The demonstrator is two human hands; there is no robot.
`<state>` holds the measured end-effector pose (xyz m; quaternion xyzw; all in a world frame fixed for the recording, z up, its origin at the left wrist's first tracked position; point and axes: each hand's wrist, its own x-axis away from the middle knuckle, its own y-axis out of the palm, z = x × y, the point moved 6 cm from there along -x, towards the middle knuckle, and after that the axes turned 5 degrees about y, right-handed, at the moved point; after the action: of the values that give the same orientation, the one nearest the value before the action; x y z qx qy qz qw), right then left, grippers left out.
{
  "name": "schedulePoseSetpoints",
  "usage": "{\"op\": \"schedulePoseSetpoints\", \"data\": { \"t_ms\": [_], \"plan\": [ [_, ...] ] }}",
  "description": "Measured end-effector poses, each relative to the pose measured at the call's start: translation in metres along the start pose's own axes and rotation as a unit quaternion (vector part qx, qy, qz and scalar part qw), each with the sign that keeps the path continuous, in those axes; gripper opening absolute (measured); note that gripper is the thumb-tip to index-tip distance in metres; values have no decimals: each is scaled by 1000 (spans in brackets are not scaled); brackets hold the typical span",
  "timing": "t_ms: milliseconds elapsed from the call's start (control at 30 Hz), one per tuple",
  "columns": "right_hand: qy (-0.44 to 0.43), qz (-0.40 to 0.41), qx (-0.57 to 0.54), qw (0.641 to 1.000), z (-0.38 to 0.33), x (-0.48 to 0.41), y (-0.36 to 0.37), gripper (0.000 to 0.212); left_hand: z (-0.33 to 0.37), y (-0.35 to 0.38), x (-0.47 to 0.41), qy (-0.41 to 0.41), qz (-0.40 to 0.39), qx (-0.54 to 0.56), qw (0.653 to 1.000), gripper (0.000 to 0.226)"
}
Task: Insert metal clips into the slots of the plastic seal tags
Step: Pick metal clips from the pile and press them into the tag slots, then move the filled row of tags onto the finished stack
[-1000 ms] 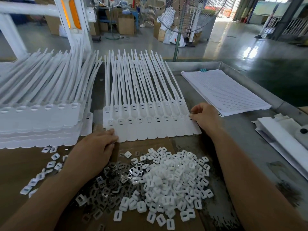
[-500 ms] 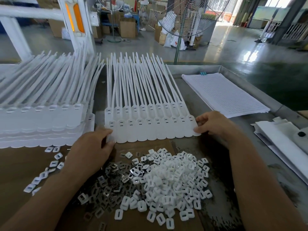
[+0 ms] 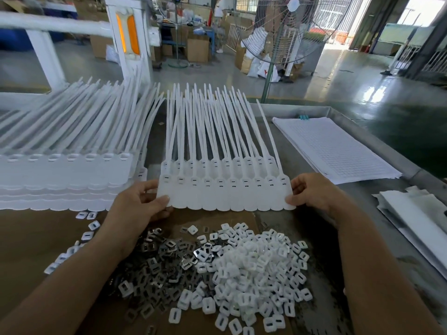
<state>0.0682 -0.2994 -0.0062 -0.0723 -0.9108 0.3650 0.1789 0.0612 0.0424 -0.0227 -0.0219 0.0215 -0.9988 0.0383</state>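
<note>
Where the row of seal tags sits: it spans the gap between the two sets of fingers, with the flat ends toward the person and the thin tails fanning away. Each tag has a small dark slot near its head. I cannot tell whether the row is lifted or lying down.
Left hand: pinches the row's left end, thumb on top of the corner tag, fingers curled underneath.
Right hand: grips the row's right end, thumb on the lower corner, fingers curled against the edge.
Second row of tags: just beyond the fingertips, partly covered by the held row, tails pointing the same way.
Metal clips: a dark, shiny heap on the near side of the left fingers, beside the left wrist and forearm, not touching the held row.
White plastic caps: a heap on the near side of the right fingers, between the forearms, running into the clip heap.
Loose caps: a few scattered outboard of the left wrist.
Stacked tags: a tall pile just left of the left fingers.
Cardboard sheet: under both heaps and the left hand.
Ruled paper: beyond and right of the right fingers, well apart.
Metal table: bare grey just right of the right hand.
Pedestal fan: far beyond the tails.
</note>
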Motion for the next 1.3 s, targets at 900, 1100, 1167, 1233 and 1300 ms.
{"op": "schedulePoseSetpoints", "data": {
  "t_ms": [900,1100,1167,1233,1300],
  "plan": [
    [-96,123,-163,974,-14,-7,7,16,35,1,-2,185,54,-238,952,22],
    [-107,177,-155,966,-12,-17,7,16,43,11,-15,199,42,-345,917,24],
    [-102,183,-148,966,-11,-19,9,17,45,18,-16,207,45,-377,902,29],
    [-94,183,-141,968,-9,-21,13,22,42,25,-17,196,43,-409,890,33],
    [-90,191,-121,970,-7,-23,13,26,35,31,-21,169,21,-462,870,36]
  ]
}}
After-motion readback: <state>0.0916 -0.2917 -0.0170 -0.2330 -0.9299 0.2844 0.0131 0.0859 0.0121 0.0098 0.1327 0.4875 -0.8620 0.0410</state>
